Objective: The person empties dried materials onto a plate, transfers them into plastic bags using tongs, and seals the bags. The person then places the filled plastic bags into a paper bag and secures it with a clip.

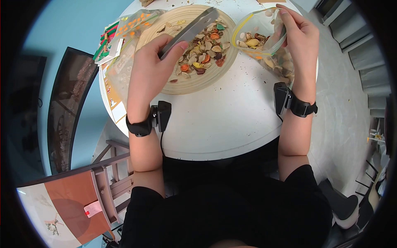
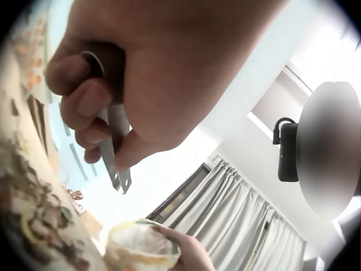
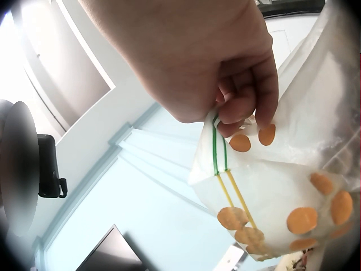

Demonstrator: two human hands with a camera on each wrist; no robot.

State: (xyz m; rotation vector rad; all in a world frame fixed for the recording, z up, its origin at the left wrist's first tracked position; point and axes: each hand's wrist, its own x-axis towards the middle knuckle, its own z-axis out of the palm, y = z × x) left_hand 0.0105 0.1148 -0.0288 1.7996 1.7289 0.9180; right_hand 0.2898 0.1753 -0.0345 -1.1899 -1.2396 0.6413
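Note:
My left hand grips metal tongs above a round bamboo tray. In the left wrist view, the two slotted tips of the tongs lie close together, with nothing visible between them. A potpourri-like mix of dried petals and slices, with orange, yellow and green pieces, is spread over the tray. To its right, my right hand pinches the rim of a clear zip bag with orange dots and holds its mouth open. Some dried pieces lie inside that bag.
Another clear bag with orange dots lies at the tray's left, near a box with red and green pieces. Small crumbs dot the white round table. A wooden chair stands at the lower left.

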